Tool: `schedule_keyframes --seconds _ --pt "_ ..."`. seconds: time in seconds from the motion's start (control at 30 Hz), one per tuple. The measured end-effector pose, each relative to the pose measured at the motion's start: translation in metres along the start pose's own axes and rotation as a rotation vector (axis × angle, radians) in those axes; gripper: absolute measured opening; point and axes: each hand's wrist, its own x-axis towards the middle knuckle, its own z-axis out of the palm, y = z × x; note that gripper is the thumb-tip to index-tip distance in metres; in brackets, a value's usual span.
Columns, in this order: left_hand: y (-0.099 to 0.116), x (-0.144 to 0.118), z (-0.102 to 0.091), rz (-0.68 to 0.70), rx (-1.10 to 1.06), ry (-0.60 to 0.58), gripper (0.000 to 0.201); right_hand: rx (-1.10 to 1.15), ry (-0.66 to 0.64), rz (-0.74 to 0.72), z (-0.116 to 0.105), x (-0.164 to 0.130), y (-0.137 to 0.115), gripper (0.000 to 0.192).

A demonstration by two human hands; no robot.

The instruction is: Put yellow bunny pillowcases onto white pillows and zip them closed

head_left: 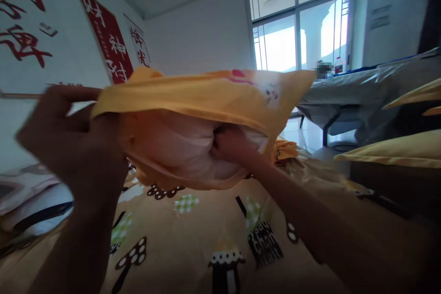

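Observation:
A yellow pillowcase (186, 94) with a white cat face and pink print near its right corner is held up in front of me, its opening facing me. My left hand (77, 142) is closed on the left end of the opening's upper edge. Through the opening a white pillow (172, 140) shows inside the case. My right hand (232, 144) reaches into the opening from the right, its fingers curled against the white pillow and gripping it. The fingertips are sunk in the folds and partly hidden.
Below lies a beige sheet (203, 225) with mushroom prints. Folded bedding (34, 193) is at the left. More yellow pillows (396, 147) are stacked at the right edge. Behind them stands a table (361, 85) under plastic, with a bottle (339, 65) on it.

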Motion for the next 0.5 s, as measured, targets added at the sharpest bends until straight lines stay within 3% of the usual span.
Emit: schedule_keyframes --seconds 0.07,0.17,0.23,0.37,0.5 --pt "-0.016 -0.001 0.022 -0.071 -0.133 0.012 0.016 0.062 -0.095 0.072 0.006 -0.003 0.008 0.041" --pt "-0.049 -0.009 0.052 -0.316 -0.311 -0.183 0.012 0.199 -0.177 0.071 0.033 -0.027 0.016 0.031" --pt "-0.071 -0.025 0.060 -0.397 -0.334 -0.329 0.012 0.274 -0.252 0.023 0.058 -0.049 0.024 0.022" --pt "-0.095 -0.083 0.043 -0.260 -0.196 -0.636 0.017 0.382 -0.349 0.118 0.103 -0.080 0.058 0.023" --pt "-0.088 -0.136 0.005 -0.346 -0.113 -0.660 0.019 0.356 -0.325 0.285 0.131 -0.080 0.084 0.038"
